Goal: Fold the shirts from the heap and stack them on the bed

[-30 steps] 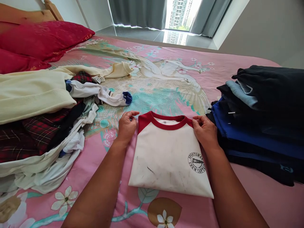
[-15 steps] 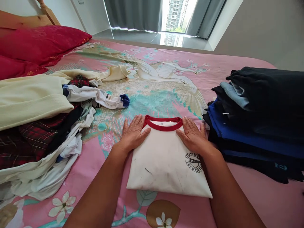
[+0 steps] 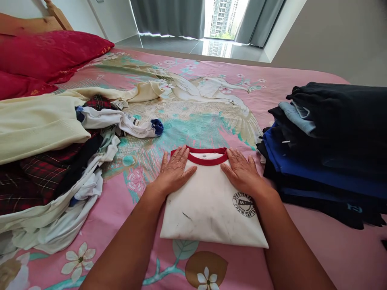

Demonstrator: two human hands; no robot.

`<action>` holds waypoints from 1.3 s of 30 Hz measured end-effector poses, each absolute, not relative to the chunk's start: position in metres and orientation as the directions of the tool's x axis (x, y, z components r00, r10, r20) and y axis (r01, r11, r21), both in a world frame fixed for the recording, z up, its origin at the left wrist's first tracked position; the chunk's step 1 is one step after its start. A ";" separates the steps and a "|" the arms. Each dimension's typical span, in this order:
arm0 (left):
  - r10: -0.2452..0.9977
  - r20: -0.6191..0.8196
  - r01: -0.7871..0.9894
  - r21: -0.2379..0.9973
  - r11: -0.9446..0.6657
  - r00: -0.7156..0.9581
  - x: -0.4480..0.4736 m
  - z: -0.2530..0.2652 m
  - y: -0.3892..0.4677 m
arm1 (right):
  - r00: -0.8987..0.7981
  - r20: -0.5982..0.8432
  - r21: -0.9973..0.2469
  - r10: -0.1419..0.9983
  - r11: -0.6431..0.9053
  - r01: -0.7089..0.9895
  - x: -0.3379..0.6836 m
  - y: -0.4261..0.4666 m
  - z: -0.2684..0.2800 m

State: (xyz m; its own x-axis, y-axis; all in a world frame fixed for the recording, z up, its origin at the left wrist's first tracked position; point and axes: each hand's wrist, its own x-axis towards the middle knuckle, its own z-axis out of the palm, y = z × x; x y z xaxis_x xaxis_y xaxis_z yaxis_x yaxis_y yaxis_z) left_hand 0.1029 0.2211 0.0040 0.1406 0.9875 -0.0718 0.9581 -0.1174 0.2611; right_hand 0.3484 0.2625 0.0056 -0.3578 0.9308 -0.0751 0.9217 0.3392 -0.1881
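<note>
A folded white T-shirt [image 3: 205,205] with a dark red collar lies flat on the bed in front of me, its collar end away from me. It bears a round black print on the right side of its front and a few dark marks lower down. My left hand [image 3: 175,171] rests flat on the shirt's upper left shoulder, fingers stretched out beside the collar. On the opposite shoulder lies my right hand [image 3: 242,169], also flat with its fingers extended. Both thumbs point inward over the white cloth, and neither hand grips anything.
Loose clothes, among them a cream knit garment [image 3: 42,121] and a red plaid garment [image 3: 45,171], are heaped at the left. A stack of dark folded clothes [image 3: 338,129] stands at the right. Red pillows [image 3: 57,56] lie at the far left of the patterned bedsheet [image 3: 314,249].
My left hand has slid slightly inward, closer to the collar, baring some red at the shoulder's edge. My right hand has shifted a little left. The shirt stays folded.
</note>
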 end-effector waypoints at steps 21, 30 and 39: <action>0.978 -0.162 0.949 0.306 -0.079 0.134 0.105 0.008 0.212 | -0.417 -0.167 -0.069 0.894 0.411 0.909 0.326 0.238 0.005; 0.981 -0.166 0.942 0.333 -0.045 0.105 0.102 0.003 0.214 | -0.376 -0.191 -0.050 0.907 0.374 0.926 0.332 0.237 0.017; 0.982 -0.135 0.920 0.385 -0.073 0.134 0.096 -0.004 0.215 | -0.537 -0.139 -0.038 0.832 0.537 0.843 0.316 0.197 0.013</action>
